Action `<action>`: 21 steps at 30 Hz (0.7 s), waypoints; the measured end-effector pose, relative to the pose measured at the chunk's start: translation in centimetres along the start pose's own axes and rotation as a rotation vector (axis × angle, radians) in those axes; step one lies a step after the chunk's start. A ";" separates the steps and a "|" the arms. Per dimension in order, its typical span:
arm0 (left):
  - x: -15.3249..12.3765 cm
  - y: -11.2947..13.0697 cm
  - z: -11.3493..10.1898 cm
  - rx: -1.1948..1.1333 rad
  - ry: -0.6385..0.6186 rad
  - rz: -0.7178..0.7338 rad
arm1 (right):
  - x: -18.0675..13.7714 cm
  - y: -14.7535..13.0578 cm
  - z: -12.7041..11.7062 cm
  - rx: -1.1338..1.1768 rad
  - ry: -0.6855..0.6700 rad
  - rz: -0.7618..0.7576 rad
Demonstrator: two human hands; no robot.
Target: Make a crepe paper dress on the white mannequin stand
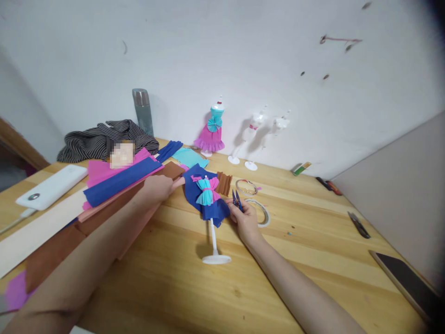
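Observation:
A small white dress-form stand [213, 236] is in front of me, wearing a turquoise and pink crepe-paper bodice [207, 191]. Dark blue crepe paper [192, 188] spreads behind and below the bodice. My left hand [162, 188] reaches across from the left, its fingers closed at the blue paper's left edge; the fingertips are partly hidden. In my right hand [245, 217] are small blue-handled snips [237, 199], blades pointing up. The thumb and a finger of that hand meet the blue paper's right edge. Pleated brown paper [223, 183] lies just behind.
Crepe-paper sheets [121, 182], a white power bank [52, 188], striped cloth [90, 141] and a flask [143, 111] stand left. A dressed form [211, 127] and two bare ones [252, 127] line the wall. Tape rolls [266, 215], a cutter [359, 225] and a phone [405, 283] lie right.

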State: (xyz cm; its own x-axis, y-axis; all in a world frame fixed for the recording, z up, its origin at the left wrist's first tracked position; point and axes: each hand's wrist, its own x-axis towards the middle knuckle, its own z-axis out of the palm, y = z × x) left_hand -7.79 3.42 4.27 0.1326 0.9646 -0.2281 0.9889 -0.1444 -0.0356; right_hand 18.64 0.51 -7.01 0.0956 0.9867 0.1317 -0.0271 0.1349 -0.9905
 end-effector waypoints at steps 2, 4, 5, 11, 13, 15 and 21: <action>0.4 -1.4 -0.7 0.007 0.022 -0.023 | 0.0 -0.1 0.0 0.001 -0.003 0.005; 0.5 -3.5 -2.4 0.017 0.049 -0.031 | -0.1 -0.2 0.0 0.005 -0.007 0.010; 0.3 -4.6 -3.5 0.025 0.066 -0.045 | -0.1 -0.2 0.1 0.007 -0.009 0.011; -2.0 -7.1 -9.0 0.011 0.353 -0.206 | -0.1 -0.3 0.2 0.016 -0.008 0.003; -2.8 -6.4 -9.9 -0.054 0.486 -0.211 | -0.1 -0.3 0.1 0.013 -0.009 0.000; -3.4 -5.5 -10.3 -0.069 0.627 -0.204 | -0.1 -0.2 0.1 0.008 -0.011 -0.003; -3.1 -3.6 -8.4 0.078 0.448 -0.036 | 0.0 -0.1 0.1 -0.001 -0.020 -0.019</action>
State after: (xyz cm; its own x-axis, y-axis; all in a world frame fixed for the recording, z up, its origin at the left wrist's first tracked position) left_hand -11.16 2.77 13.28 0.1308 0.9674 0.2170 0.9877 -0.1083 -0.1126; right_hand 18.59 0.47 -6.87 0.0761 0.9856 0.1509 -0.0241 0.1531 -0.9879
